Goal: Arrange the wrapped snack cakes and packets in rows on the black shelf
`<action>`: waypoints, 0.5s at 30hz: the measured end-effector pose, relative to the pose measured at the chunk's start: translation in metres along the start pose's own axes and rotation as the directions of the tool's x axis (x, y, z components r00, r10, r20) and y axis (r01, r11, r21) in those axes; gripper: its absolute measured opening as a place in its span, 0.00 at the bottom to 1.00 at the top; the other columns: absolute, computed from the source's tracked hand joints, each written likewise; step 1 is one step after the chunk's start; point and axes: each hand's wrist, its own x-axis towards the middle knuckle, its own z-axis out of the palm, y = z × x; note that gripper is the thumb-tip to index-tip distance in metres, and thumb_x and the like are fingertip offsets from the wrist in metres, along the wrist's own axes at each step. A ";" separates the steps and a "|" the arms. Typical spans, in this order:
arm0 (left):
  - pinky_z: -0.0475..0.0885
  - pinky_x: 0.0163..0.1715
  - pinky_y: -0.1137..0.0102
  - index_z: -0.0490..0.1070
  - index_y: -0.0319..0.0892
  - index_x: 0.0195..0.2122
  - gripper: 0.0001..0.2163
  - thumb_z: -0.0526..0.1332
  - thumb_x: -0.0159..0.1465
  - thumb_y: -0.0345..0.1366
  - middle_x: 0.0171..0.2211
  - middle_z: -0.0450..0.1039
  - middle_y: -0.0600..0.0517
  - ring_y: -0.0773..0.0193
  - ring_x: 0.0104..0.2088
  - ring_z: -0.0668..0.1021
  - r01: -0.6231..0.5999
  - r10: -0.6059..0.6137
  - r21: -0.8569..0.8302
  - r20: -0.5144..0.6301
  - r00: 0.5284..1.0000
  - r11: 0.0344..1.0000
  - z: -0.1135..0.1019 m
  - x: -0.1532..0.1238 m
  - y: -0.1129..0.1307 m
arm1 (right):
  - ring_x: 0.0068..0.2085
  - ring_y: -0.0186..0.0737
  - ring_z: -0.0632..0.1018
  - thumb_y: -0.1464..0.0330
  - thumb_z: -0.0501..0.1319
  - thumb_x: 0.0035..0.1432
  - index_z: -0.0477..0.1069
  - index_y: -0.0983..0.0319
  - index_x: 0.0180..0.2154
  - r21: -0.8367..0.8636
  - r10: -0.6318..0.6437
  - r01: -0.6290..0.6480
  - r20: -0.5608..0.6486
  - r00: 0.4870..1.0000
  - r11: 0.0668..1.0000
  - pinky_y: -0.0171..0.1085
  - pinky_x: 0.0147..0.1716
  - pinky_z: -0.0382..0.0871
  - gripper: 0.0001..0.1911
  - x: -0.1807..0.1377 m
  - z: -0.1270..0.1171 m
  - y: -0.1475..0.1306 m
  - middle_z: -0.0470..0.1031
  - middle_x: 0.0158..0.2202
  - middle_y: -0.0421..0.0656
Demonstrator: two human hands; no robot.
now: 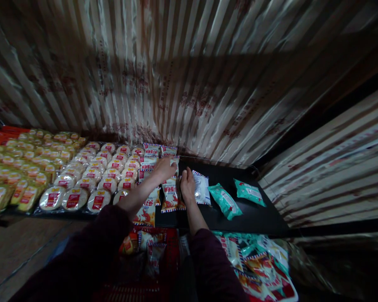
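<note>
My left hand (165,168) reaches across a column of snack packets (150,163), its fingers outstretched on a packet at the back of the second column. Nearer to me lies another packet (170,193) with red print and a striped edge. My right hand (188,184) stands on edge just right of that column, fingers extended and close together, between it and a whitish packet (202,188) lying with its plain side up. Neither hand visibly grips a packet, though the left fingertips are partly hard to make out in the dim light.
The packets lie on a black shelf (220,220). Two green packets (226,201) are at right. Rows of round wrapped cakes (97,200) and yellow packs (30,195) fill the left. Below are a red basket (173,268) and a container of packets (261,272). A striped curtain (164,75) hangs behind.
</note>
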 end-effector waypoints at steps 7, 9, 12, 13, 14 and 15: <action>0.53 0.63 0.63 0.59 0.35 0.59 0.24 0.52 0.60 0.30 0.64 0.55 0.42 0.58 0.65 0.55 0.054 -0.037 -0.204 0.086 0.996 0.977 0.062 -0.102 -0.002 | 0.62 0.49 0.62 0.51 0.42 0.60 0.59 0.71 0.59 0.058 0.042 -0.044 0.048 0.998 0.997 0.47 0.61 0.52 0.36 -0.036 -0.005 0.009 0.61 0.61 0.57; 0.51 0.64 0.64 0.58 0.31 0.59 0.25 0.52 0.59 0.29 0.65 0.50 0.39 0.56 0.66 0.51 0.084 -0.060 -0.225 0.114 0.992 0.971 0.076 -0.117 -0.004 | 0.62 0.49 0.61 0.51 0.42 0.61 0.59 0.71 0.59 0.056 0.039 -0.043 0.064 0.997 0.997 0.47 0.61 0.51 0.36 -0.042 -0.007 0.010 0.60 0.61 0.58; 0.49 0.64 0.61 0.56 0.31 0.61 0.27 0.53 0.58 0.28 0.66 0.45 0.39 0.53 0.66 0.48 0.115 -0.093 -0.179 0.126 0.988 0.977 0.089 -0.124 -0.007 | 0.62 0.49 0.62 0.51 0.43 0.61 0.59 0.71 0.59 0.057 0.047 -0.053 0.099 0.994 0.997 0.46 0.61 0.51 0.36 -0.047 -0.010 0.012 0.61 0.61 0.57; 0.48 0.65 0.61 0.56 0.31 0.61 0.27 0.53 0.58 0.27 0.67 0.44 0.39 0.52 0.66 0.48 0.123 -0.103 -0.163 0.126 0.987 0.979 0.091 -0.124 -0.008 | 0.62 0.49 0.63 0.51 0.43 0.61 0.59 0.71 0.59 0.058 0.058 -0.064 0.109 0.992 0.996 0.46 0.61 0.52 0.36 -0.048 -0.010 0.013 0.61 0.61 0.57; 0.48 0.65 0.60 0.56 0.30 0.61 0.27 0.53 0.58 0.27 0.67 0.44 0.39 0.51 0.66 0.48 0.129 -0.111 -0.150 0.122 0.986 0.980 0.093 -0.124 -0.009 | 0.61 0.49 0.64 0.51 0.44 0.61 0.60 0.70 0.59 0.065 0.066 -0.074 0.116 0.991 0.995 0.46 0.61 0.53 0.36 -0.049 -0.010 0.014 0.62 0.60 0.56; 0.48 0.65 0.60 0.56 0.30 0.61 0.27 0.53 0.58 0.27 0.67 0.44 0.39 0.51 0.66 0.48 0.133 -0.117 -0.140 0.117 0.986 0.981 0.094 -0.123 -0.010 | 0.60 0.49 0.65 0.50 0.44 0.60 0.60 0.68 0.58 0.078 0.071 -0.080 0.120 0.990 0.994 0.46 0.60 0.54 0.35 -0.051 -0.010 0.015 0.64 0.59 0.55</action>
